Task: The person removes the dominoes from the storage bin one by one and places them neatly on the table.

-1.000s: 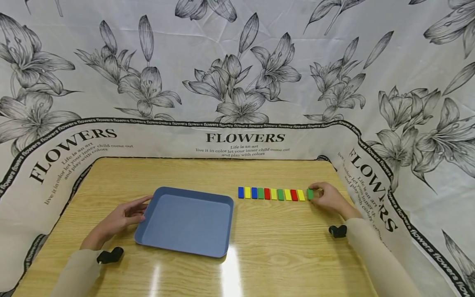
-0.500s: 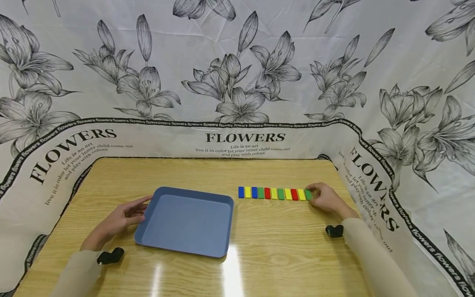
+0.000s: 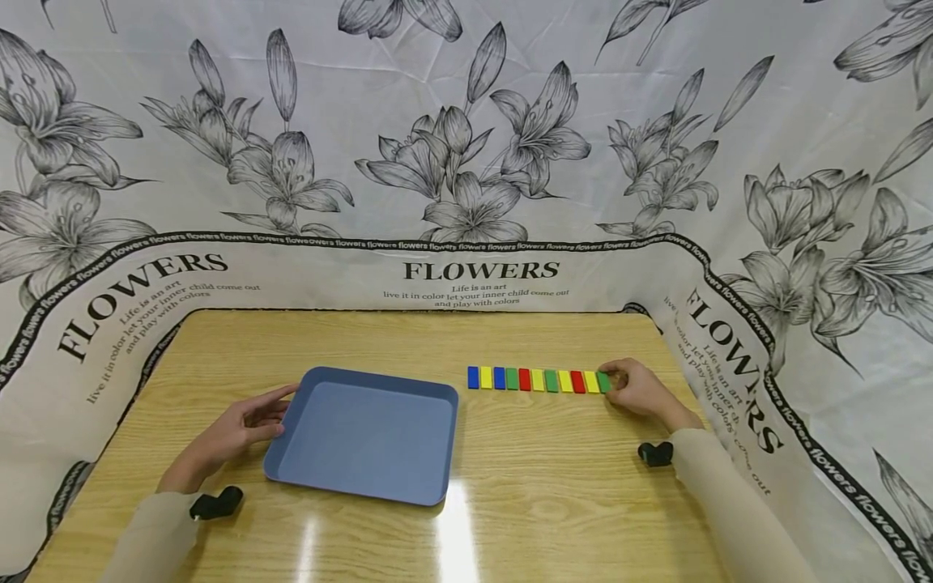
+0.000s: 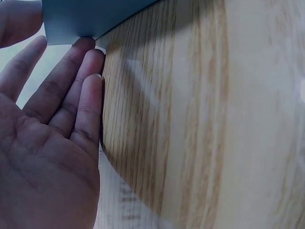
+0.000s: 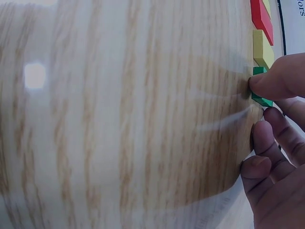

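A row of flat coloured blocks [image 3: 525,380] in blue, yellow, green and red lies on the table right of the blue-grey tray [image 3: 360,437]. At the row's right end my right hand [image 3: 643,390] pinches a green block [image 3: 603,382] between thumb and fingers. The right wrist view shows the thumb over this green block [image 5: 259,70], close beside a yellow block [image 5: 260,47]. My left hand [image 3: 233,433] is at the tray's left side, fingers mostly straight. In the left wrist view its fingertips reach the tray's outer wall [image 4: 81,21].
The wooden table [image 3: 554,486] has rounded back corners. Behind it and along both sides hangs a white curtain [image 3: 481,283] printed with flowers and lettering. Dark wrist cameras [image 3: 217,502] sit by both sleeves.
My right hand has moved slightly left with the green block, closing its gap to the yellow block at the row's end. The left hand and tray have stayed put.
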The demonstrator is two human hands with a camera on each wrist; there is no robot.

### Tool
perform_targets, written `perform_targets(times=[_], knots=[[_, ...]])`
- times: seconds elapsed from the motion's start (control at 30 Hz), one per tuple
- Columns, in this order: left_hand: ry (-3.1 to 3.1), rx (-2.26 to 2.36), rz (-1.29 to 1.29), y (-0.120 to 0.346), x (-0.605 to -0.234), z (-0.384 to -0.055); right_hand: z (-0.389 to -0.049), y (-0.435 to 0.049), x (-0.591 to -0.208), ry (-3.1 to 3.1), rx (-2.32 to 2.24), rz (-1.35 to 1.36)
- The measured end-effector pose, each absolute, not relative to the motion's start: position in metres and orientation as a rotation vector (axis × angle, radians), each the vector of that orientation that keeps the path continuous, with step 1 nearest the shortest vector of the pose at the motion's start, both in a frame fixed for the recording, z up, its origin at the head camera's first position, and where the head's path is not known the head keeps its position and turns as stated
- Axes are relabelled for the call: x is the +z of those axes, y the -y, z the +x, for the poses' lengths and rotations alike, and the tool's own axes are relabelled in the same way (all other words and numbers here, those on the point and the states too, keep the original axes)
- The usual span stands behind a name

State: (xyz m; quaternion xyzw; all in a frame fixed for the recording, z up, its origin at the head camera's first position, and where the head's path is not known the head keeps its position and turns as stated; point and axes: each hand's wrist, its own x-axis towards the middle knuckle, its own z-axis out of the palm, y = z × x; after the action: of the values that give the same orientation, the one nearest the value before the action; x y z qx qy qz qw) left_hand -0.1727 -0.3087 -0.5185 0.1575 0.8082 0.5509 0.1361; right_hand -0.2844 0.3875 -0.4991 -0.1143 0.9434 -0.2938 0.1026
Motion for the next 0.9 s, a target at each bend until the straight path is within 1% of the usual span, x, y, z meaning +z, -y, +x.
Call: perform_targets(times=[0.9], knots=[[-2.356, 1.592, 0.45, 0.3087, -0.5181, -0.1717, -0.2827, -0.3903, -0.498, -2.774, -0.869, -0.35]])
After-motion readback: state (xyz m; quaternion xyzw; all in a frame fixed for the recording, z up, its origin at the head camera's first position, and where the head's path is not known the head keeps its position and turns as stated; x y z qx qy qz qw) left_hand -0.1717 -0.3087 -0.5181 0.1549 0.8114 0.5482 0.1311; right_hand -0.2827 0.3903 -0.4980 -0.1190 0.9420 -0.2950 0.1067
